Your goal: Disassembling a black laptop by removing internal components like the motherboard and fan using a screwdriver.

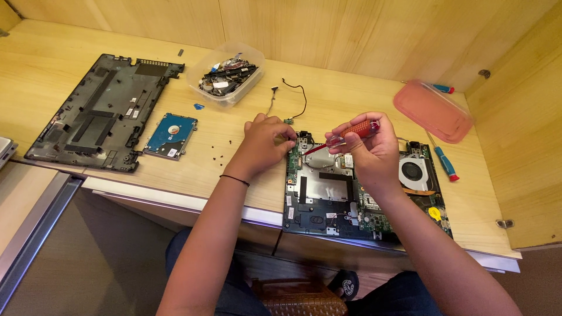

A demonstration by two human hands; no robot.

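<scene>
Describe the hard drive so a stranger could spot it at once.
Start at the wooden desk and find the big black laptop cover on its left side. The hard drive lies flat just right of that cover. It is the only blue-topped rectangle with a silver disc.

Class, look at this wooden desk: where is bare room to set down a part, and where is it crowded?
Bare wood lies behind the plastic tub toward the back wall, and between the hard drive and the left hand, apart from a few loose screws. It is crowded around the open laptop board, where the right hand holds a red screwdriver.
</scene>
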